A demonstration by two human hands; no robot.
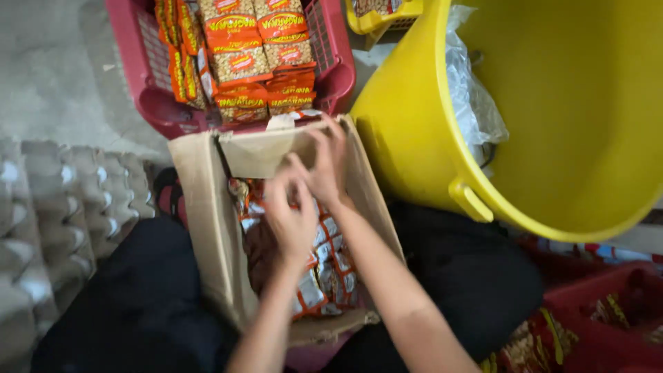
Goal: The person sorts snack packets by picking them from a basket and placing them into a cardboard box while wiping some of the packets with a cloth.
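A cardboard box [207,228] is seen between the person's knees, its flaps open, and its inside is packed with small snack packets [324,269] in orange, silver and brown, stood on edge in rows. Both hands are lowered into the box. The left hand [290,214] is spread over the packets near the middle of the box, fingers curled down onto them; whether a packet is actually gripped cannot be told because of blur. The right hand [324,162] is placed just beyond it, at the far end of the box, with its fingers bent against the far flap and the topmost packets; its grip is likewise too blurred to be judged as apart or clamped. The two hands are touching or nearly so. Directly past the box a red plastic crate [148,97] is set on the floor, filled with larger orange-and-yellow bags of nuts [242,62] laid in stacks. To the right of the box a big yellow tub [414,138] is tilted toward the view, with a crumpled clear plastic bag [473,103] at its rim. Grey egg trays [62,214] are stacked at the left, and another red crate [608,318] is seen at the lower right.
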